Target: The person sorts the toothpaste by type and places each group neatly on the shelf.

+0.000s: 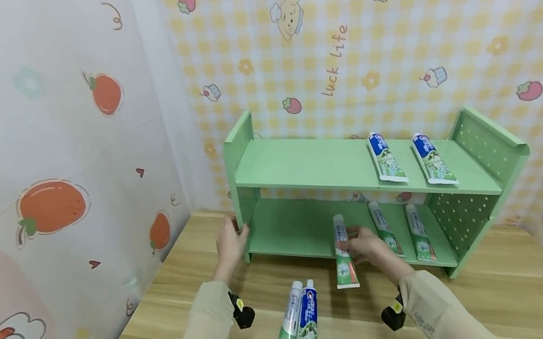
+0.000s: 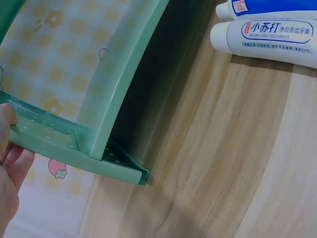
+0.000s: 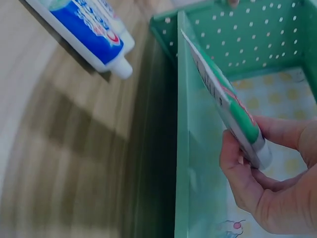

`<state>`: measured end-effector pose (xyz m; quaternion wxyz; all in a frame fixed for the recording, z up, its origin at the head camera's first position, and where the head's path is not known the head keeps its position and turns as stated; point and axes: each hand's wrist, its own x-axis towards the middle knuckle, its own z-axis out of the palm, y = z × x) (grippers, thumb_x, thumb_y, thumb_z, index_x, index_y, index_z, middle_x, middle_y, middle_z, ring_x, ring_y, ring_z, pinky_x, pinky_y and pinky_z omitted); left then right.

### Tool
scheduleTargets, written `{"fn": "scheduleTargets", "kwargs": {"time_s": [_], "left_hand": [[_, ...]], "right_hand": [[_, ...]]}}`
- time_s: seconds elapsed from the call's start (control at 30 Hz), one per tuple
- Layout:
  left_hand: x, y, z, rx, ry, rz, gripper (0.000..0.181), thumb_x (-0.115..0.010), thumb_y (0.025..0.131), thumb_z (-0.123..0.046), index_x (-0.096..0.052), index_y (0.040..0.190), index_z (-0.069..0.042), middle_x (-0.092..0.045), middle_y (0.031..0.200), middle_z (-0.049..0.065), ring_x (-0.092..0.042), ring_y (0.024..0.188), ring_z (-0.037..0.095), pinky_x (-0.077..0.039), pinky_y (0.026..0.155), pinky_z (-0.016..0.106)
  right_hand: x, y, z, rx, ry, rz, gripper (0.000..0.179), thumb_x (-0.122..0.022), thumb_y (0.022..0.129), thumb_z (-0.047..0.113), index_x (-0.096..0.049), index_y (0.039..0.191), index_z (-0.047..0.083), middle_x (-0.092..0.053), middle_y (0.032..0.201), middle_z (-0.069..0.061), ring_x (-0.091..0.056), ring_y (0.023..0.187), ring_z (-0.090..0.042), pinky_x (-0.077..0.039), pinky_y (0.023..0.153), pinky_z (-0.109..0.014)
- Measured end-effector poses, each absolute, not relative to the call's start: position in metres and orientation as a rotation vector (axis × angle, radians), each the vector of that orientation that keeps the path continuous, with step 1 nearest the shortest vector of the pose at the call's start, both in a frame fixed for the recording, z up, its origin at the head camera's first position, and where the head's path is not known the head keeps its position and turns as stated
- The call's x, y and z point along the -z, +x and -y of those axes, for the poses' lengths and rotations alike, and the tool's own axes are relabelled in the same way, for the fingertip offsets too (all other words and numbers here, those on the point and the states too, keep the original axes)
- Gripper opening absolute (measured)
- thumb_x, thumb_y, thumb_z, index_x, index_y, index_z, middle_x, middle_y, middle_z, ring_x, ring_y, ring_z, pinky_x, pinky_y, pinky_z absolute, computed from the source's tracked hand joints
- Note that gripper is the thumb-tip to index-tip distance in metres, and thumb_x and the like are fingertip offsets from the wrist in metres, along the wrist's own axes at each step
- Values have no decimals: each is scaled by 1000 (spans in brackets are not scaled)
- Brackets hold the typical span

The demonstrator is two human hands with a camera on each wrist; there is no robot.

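In the head view my right hand [image 1: 367, 245] pinches a white and green toothpaste tube [image 1: 346, 275] in front of the lower board of a green two-tier shelf [image 1: 296, 163]. The right wrist view shows thumb and fingers on either side of that tube [image 3: 242, 116], near its cap end. My left hand [image 1: 230, 243] grips the edge of the shelf's left side panel [image 2: 74, 153], thumb on one face and fingers on the other. Two more white and green tubes [image 1: 385, 229] [image 1: 419, 233] lie on the lower board, to the right of my right hand.
Two blue and green toothpaste tubes [image 1: 386, 157] [image 1: 433, 158] lie on the top board, towards the right. On the wooden table [image 1: 241, 334] in front, a white and green tube [image 1: 288, 325] lies beside a blue one [image 1: 308, 325]. Patterned cloth [image 1: 254, 40] hangs behind the shelf.
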<state>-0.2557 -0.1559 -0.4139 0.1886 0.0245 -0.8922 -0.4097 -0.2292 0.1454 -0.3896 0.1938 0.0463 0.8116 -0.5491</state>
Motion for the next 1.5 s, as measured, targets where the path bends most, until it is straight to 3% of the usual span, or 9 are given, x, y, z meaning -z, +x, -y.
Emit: {"fn": "scheduleTargets", "kwargs": {"time_s": [0.1,0.3,0.63,0.77,0.9,1.07,1.23,1.33,1.5], "left_hand": [[414,-255,156,1145,78,2520,27,-57,88,-14,-49,106,5,-60,102,22,-62,94,35,-53,79,45],[414,-255,156,1166,80,2518,27,-56,88,-14,-49,106,4,-60,103,22,-61,96,35,-52,81,45],[419,-255,153,1149,64,2525,24,-58,88,-14,-50,104,3,-61,101,21,-62,92,34,-54,77,43],[420,-253,151,1157,57,2518,24,-58,87,-13,-50,103,3,-61,100,21,-62,91,34,-54,77,43],[421,-252,149,1157,67,2523,24,-59,87,-13,-50,102,3,-61,99,20,-62,90,33,-54,76,43],[422,-251,147,1145,72,2530,23,-60,86,-13,-50,101,2,-61,96,20,-62,86,33,-54,73,43],[422,-250,148,1158,93,2532,23,-60,86,-14,-51,101,1,-62,97,19,-62,87,32,-54,73,42],[421,-250,150,1150,110,2527,23,-60,86,-15,-51,101,1,-62,97,18,-62,88,31,-53,74,42],[417,-251,153,1121,100,2520,24,-59,87,-15,-51,102,1,-61,98,19,-62,88,32,-53,74,42]], "right_hand": [[391,-242,-145,1543,167,-2284,65,-57,89,13,-21,138,-11,-41,122,-32,-48,108,-42,-53,81,-46],[393,-263,-143,1573,221,-2325,63,-57,88,10,-25,137,-12,-52,90,-10,-53,77,-17,-54,69,-36],[407,-279,-142,1658,236,-2485,58,-59,87,11,-34,131,-15,-59,98,-20,-61,74,-15,-56,68,-35],[416,-285,-142,1629,262,-2539,56,-60,86,12,-37,130,-14,-54,113,-29,-63,78,-19,-57,68,-34],[422,-288,-144,1608,256,-2571,53,-61,85,11,-42,127,-15,-58,104,-25,-63,78,-21,-57,63,-32],[429,-291,-148,1630,240,-2575,38,-62,83,11,-57,112,-13,-60,70,-9,-54,56,-11,-52,52,-28],[437,-292,-152,1695,159,-2565,24,-67,80,15,-65,90,-7,-54,59,0,-49,51,-11,-47,47,-30],[436,-295,-150,1678,146,-2562,18,-67,81,15,-61,75,-1,-48,54,1,-48,50,-13,-46,46,-31],[430,-303,-145,1581,202,-2573,27,-61,84,13,-47,61,10,-37,48,5,-42,46,-10,-43,46,-27]]}}
